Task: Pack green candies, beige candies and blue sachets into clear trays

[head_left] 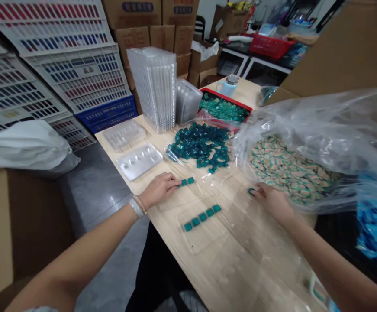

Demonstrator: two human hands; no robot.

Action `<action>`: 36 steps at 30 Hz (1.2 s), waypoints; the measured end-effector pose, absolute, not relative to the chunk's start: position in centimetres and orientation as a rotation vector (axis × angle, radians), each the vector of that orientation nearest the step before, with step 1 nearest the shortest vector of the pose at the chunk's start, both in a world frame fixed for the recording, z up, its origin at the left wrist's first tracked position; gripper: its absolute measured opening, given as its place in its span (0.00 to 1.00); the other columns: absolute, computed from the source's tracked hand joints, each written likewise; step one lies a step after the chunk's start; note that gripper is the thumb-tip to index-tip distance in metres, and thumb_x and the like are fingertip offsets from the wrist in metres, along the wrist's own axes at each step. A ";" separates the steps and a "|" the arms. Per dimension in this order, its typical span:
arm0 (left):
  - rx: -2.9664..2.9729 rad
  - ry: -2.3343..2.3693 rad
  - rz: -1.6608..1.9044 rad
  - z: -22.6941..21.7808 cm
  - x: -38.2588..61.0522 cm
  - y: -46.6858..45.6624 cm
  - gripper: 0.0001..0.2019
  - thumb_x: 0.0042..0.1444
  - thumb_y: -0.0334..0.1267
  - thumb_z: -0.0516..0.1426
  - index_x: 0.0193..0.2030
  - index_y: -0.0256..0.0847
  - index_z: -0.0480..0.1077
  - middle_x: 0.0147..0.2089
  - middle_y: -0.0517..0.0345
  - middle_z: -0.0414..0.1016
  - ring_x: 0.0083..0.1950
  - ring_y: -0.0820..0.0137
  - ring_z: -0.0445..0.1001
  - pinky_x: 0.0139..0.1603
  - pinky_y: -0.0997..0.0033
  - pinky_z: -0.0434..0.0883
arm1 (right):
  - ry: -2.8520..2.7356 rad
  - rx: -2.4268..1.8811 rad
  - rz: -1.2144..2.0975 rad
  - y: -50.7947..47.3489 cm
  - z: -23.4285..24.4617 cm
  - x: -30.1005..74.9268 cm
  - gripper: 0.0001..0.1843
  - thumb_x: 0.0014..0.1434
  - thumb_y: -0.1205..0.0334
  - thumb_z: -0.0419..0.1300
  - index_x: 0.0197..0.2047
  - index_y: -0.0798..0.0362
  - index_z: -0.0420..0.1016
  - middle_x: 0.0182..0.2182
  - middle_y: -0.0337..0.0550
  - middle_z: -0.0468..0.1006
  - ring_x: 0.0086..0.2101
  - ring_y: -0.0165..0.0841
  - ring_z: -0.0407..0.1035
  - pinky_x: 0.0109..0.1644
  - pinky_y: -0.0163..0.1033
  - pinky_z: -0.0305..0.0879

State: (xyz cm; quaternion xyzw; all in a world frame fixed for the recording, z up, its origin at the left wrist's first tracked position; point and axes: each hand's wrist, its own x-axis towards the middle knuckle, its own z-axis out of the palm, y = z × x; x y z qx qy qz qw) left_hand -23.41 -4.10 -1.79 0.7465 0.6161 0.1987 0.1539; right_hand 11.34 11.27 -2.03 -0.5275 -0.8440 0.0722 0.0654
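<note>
My left hand (159,189) rests on the light wooden table (236,264), its fingertips at a short row of teal square pods (185,182). My right hand (271,201) is at the edge of a large clear plastic bag (292,125) of striped green-and-tan pods, with a teal pod (251,191) at its fingertips. Between my hands, several teal pods (202,217) lie in a line on a clear plastic tray (201,229). Farther back, a loose heap of dark teal pods (201,145) sits on clear plastic.
A red tray (223,108) of teal pods and a pale blue mug (227,86) stand beyond. Clear moulded trays (139,161) and a tall clear stack (154,86) line the table's left edge. Cardboard boxes (133,39) and white racks (74,73) stand behind.
</note>
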 end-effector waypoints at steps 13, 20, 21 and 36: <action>2.128 1.732 0.757 -3.7 -23.2 -4.6 0.15 0.57 0.34 0.46 0.49 0.44 0.66 0.39 0.53 0.66 0.41 0.70 0.63 0.43 0.69 0.63 | -3.074 -0.641 0.245 1.0 -2.5 -6.9 0.18 0.54 0.72 0.49 0.49 0.55 0.66 0.39 0.48 0.69 0.41 0.38 0.59 0.42 0.41 0.57; 2.168 1.740 0.767 -4.1 -23.2 -4.7 0.14 0.57 0.33 0.46 0.47 0.42 0.67 0.38 0.53 0.65 0.40 0.70 0.63 0.42 0.69 0.63 | -3.093 -0.610 0.161 1.3 -3.0 -6.4 0.17 0.54 0.72 0.49 0.47 0.55 0.66 0.39 0.47 0.68 0.40 0.38 0.58 0.42 0.42 0.57; 2.170 1.740 0.773 -4.1 -23.2 -4.7 0.14 0.56 0.33 0.46 0.48 0.42 0.67 0.39 0.53 0.65 0.40 0.70 0.63 0.42 0.69 0.63 | -3.089 -0.599 0.164 1.3 -3.1 -6.4 0.16 0.54 0.72 0.49 0.46 0.55 0.67 0.39 0.47 0.69 0.40 0.38 0.58 0.42 0.42 0.57; 2.330 1.821 0.617 -2.5 -22.4 -5.3 0.12 0.57 0.36 0.46 0.43 0.42 0.68 0.38 0.53 0.65 0.39 0.69 0.62 0.40 0.68 0.61 | -2.057 -1.100 0.898 7.3 2.2 -2.7 0.07 0.51 0.60 0.54 0.26 0.53 0.63 0.21 0.36 0.64 0.23 0.27 0.59 0.27 0.33 0.58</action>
